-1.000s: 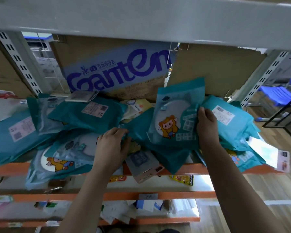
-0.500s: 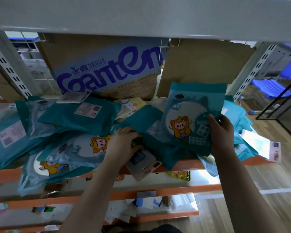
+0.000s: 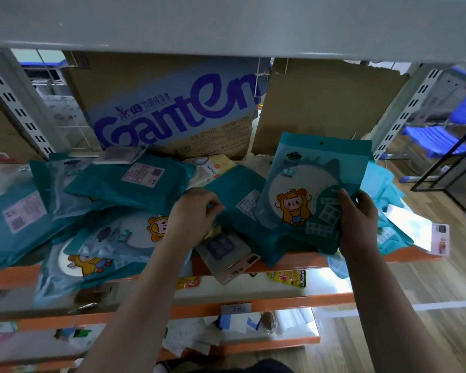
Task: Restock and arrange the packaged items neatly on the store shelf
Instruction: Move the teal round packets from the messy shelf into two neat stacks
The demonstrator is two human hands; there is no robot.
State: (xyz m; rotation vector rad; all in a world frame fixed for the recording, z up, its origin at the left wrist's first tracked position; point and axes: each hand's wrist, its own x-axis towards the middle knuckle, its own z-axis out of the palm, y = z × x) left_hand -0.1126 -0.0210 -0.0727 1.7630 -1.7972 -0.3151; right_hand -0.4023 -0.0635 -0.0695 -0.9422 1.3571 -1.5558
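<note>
Single head-worn wide-angle view, forward and downward, close above the orange-edged shelf point(image 3: 307, 261).

Teal cartoon pouch point(image 3: 311, 189) upright, front-facing; other teal pouches point(image 3: 131, 181) heaped flat on shelf point(image 3: 11, 275).

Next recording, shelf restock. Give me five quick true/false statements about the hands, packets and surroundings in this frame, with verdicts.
1. The right hand has its grip on an upright teal plastic packet printed with a cartoon character. True.
2. The brown cardboard box with blue Ganten lettering stands at the shelf's front edge. False: it stands at the back, behind the packets.
3. The other teal packets on the orange-edged shelf form a neat row. False: they lie in an overlapping heap.
4. A flat grey packet overhangs the shelf's front edge, just below the left hand. True.
5. A blue plastic chair stands left of the shelf. False: it is on the right.
</note>
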